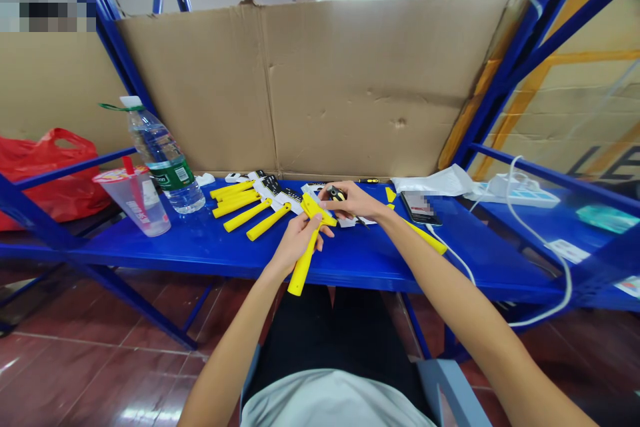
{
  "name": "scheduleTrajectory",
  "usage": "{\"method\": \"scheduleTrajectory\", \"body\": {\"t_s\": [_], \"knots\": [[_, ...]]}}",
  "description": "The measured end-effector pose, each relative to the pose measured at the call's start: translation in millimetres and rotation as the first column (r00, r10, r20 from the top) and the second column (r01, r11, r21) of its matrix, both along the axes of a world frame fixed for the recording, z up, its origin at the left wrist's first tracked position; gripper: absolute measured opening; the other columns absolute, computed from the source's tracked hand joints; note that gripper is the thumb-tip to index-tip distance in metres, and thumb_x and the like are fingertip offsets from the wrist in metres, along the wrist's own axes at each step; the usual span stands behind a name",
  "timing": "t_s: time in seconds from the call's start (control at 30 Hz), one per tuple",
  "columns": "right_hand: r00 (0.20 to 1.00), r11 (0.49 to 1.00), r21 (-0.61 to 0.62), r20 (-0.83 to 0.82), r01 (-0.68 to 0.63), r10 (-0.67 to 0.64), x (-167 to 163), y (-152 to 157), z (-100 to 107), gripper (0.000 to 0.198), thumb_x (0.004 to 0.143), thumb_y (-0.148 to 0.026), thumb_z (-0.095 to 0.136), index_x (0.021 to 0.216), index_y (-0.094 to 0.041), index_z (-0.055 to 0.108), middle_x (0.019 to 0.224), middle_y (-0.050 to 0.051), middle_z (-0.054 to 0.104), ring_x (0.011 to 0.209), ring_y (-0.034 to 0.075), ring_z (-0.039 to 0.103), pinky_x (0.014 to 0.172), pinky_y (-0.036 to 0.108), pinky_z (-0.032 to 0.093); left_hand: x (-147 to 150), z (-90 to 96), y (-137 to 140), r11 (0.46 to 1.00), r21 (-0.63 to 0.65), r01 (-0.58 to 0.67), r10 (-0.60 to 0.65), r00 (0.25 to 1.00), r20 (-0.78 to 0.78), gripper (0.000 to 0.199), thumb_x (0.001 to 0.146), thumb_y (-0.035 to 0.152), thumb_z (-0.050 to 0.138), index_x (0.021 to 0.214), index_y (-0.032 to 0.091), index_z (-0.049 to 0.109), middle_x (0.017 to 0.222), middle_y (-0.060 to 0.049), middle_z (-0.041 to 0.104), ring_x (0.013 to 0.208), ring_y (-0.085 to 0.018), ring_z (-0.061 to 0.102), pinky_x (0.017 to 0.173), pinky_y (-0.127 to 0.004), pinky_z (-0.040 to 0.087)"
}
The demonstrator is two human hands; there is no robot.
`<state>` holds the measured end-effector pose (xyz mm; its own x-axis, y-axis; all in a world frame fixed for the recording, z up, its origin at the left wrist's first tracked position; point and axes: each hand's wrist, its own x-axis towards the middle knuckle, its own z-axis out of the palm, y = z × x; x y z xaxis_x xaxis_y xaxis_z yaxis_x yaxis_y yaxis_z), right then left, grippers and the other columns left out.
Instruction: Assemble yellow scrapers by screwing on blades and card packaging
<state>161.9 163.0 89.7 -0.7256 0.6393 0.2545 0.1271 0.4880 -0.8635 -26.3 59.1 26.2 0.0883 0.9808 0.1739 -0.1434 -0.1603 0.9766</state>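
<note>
My left hand (299, 235) is closed around a yellow-handled scraper (303, 268), just over the front part of the blue table. The scraper's handle points down toward me, and its wide head is tilted up between my hands. My right hand (350, 200) is at the head, fingers curled round a black-and-yellow screwdriver (339, 194); its thin shaft points down and right. Fingers partly hide the scraper's head. To the left, several yellow scrapers (269, 221) lie fanned out, their heads over black-and-white cards (265, 181).
A water bottle (173, 173) and a plastic cup (145, 207) stand at the left. At right lie a phone (421, 208) with a white cable, a yellow handle (427, 238) and white packaging (433, 183). A cardboard sheet (350, 87) walls off the back.
</note>
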Motion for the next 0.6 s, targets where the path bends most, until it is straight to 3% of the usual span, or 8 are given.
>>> {"method": "scheduleTrajectory", "body": {"t_s": [0.4,0.6], "knots": [[0.999,0.998,-0.058,0.041,-0.02,0.023,1.6,-5.8,4.8,0.043,0.081,-0.054,0.092,0.096,-0.018,0.075,0.059,-0.006,0.059,0.044,0.008,0.049,0.04,0.02,0.032,2.6,5.4,-4.4,1.0,0.019,0.004,-0.004,1.0,-0.022,0.043,0.092,0.056,0.08,0.104,0.017,0.067,0.075,-0.004,0.073,0.048,-0.011,0.055,0.048,-0.026,0.038],[0.998,0.998,-0.06,0.055,-0.015,0.018,6.8,-1.5,7.4,0.043,0.079,-0.053,0.092,0.094,-0.018,0.074,0.057,-0.007,0.057,0.043,0.007,0.044,0.04,0.021,0.034,3.5,8.1,-4.9,1.0,0.009,-0.013,0.013,1.0,0.01,0.051,0.09,0.063,0.08,0.104,0.016,0.066,0.072,-0.002,0.07,0.047,-0.01,0.052,0.047,-0.025,0.035]]}}
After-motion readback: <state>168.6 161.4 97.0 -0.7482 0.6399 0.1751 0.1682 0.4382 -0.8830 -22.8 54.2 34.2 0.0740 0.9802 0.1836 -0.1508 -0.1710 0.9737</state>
